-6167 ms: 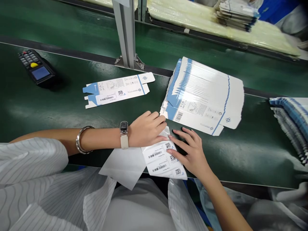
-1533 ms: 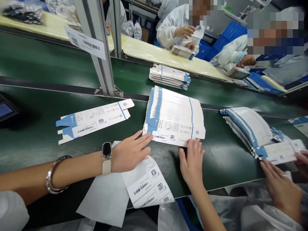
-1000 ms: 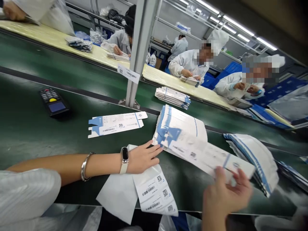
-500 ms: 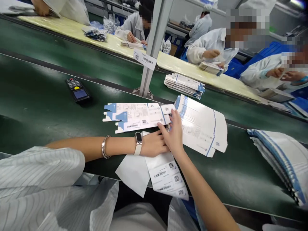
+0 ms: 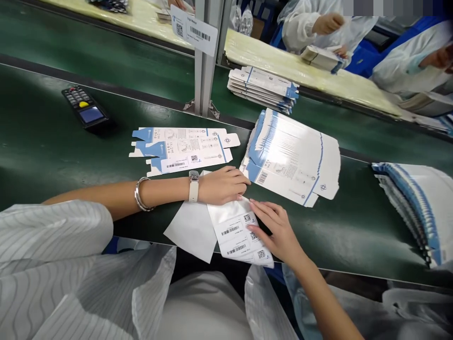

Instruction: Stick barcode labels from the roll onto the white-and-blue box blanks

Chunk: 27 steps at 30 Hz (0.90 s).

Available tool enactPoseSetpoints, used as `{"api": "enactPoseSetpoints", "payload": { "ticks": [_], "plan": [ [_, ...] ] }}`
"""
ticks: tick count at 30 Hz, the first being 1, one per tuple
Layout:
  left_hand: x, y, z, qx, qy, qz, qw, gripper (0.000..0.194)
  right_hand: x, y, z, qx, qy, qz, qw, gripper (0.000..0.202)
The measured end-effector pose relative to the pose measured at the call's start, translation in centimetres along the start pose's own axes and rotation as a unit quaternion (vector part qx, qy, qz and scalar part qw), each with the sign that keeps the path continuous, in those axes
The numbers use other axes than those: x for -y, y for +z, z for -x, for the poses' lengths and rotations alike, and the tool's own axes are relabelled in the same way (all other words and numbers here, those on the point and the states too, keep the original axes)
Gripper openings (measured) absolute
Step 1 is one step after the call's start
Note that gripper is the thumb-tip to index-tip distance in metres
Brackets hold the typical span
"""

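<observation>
Label sheet (image 5: 233,241) is lying between left grip (image 5: 222,185) and right grip (image 5: 278,231), its lower end poking past the near edge of the worktop (image 5: 354,245). White backing piece (image 5: 193,229) is hanging over the same edge, below left grip. Left grip is resting on the sheet's upper end, fingers curling; can't tell if it's clamping. Right grip is touching the sheet's right side, thumb and forefinger standing apart. Room: green surface is showing from right grip over to the fanned pile (image 5: 421,203) at far right. In the way: big carton stack (image 5: 293,156) is sitting ahead of both grips, near corner almost meeting left grip's fingers. Grey post (image 5: 203,85) is rising farther ahead of left grip, carrying a barcode tag (image 5: 194,30). Black handheld device (image 5: 87,108) is lying well left of left grip. Containers: two flat cartons (image 5: 191,148) are overlapping just ahead of left grip, front one wearing a label (image 5: 180,164); farther flat stack (image 5: 262,85) is sitting past the rail (image 5: 106,86).
</observation>
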<state>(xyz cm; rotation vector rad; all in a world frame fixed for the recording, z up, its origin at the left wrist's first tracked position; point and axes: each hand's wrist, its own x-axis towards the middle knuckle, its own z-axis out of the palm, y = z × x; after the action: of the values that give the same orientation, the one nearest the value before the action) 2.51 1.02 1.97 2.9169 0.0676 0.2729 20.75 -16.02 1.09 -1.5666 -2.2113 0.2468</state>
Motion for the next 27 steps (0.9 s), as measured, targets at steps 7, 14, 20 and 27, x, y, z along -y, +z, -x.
{"api": "enactPoseSetpoints", "payload": {
  "ticks": [7, 14, 20, 27],
  "plan": [
    [-1.6, 0.1, 0.5, -0.064, -0.015, -0.13, 0.989, 0.032, -0.4, 0.7, -0.3, -0.02, -0.007, 0.034, 0.999, 0.064],
    [-2.4, -0.3, 0.2, -0.003, -0.098, 0.079, 0.992, 0.022, 0.6, 0.6, -0.2, -0.054, 0.022, -0.006, 0.998, 0.044],
    [-1.6, -2.8, -0.4, 0.071, -0.117, 0.398, 0.907, 0.021, 2.2, -1.4, -0.8, -0.109, 0.089, -0.141, 0.98, 0.033],
    [-2.3, -3.3, -0.4, 0.129, -0.107, 0.564, 0.808, 0.03, 3.8, -2.7, -1.5, -0.119, 0.104, -0.15, 0.976, 0.019]
  ]
}}
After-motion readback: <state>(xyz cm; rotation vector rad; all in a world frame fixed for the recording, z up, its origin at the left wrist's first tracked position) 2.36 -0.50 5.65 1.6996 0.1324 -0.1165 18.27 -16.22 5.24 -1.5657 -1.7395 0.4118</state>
